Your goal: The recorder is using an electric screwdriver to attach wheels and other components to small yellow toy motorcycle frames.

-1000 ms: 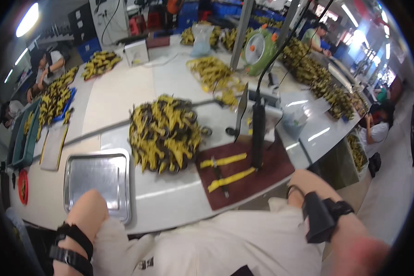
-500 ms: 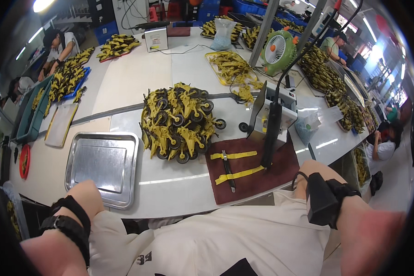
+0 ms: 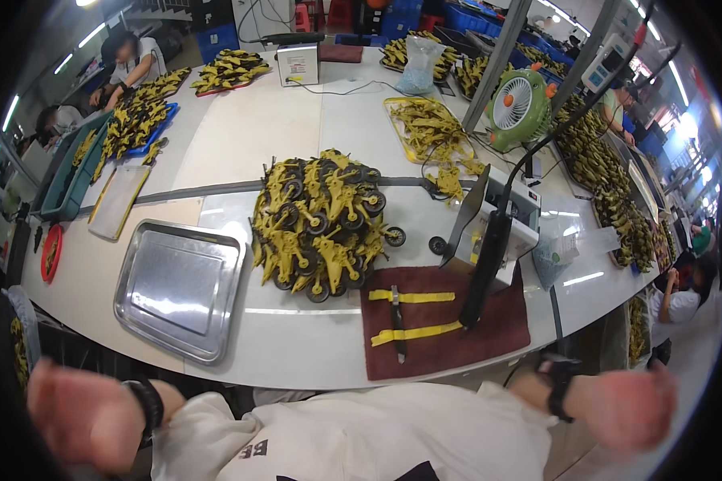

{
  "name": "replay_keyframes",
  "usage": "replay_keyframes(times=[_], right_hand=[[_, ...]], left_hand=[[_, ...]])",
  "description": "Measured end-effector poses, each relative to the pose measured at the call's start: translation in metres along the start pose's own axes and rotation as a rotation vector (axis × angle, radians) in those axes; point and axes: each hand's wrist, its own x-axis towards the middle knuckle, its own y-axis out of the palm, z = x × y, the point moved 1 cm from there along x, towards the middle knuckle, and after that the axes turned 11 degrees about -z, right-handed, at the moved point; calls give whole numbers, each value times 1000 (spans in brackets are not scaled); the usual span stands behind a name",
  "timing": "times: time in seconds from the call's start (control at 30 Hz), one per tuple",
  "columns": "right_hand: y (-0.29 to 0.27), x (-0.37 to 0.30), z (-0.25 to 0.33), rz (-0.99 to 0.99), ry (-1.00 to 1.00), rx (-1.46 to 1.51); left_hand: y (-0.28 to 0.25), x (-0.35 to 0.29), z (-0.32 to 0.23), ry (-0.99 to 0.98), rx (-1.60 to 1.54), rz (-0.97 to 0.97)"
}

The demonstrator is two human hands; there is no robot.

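Observation:
My left hand [image 3: 84,417] is at the lower left, off the table's edge and below the metal tray [image 3: 180,289]. My right hand [image 3: 630,409] is at the lower right, beyond the table's right front. Both hands are smeared by motion, so their fingers cannot be made out, and nothing shows in either. A heaped pile of yellow toy motorcycle parts with black wheels [image 3: 321,224] stands mid-table. On a dark red cloth [image 3: 489,337] lie two yellow strips [image 3: 417,333] with a dark cutter-like tool [image 3: 399,321] across them.
A black rod-shaped tool [image 3: 489,256] hangs by a white box [image 3: 521,232] at the right. Loose wheels [image 3: 437,245] lie near it. Farther back are a green fan [image 3: 521,108] and a tray of yellow parts [image 3: 429,128]. Co-workers sit at both sides.
My forearms have drawn back, bringing both hands into view low at the sides. The whole table has shifted slightly right in the picture; the pile, tray and cloth keep their places on it.

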Motion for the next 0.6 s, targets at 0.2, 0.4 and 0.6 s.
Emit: replay_keyframes(times=[0.2,0.4,0.6], right_hand=[[-111,-160,9,829,1198,-747],[-71,-207,16,965,1065,-801],[-74,-219,10,961,1184,-768]], left_hand=[[-6,-209,-2,-574,1037,1507],[-22,-247,34,-785,922,1462],[49,-196,13,-659,334,1169]])
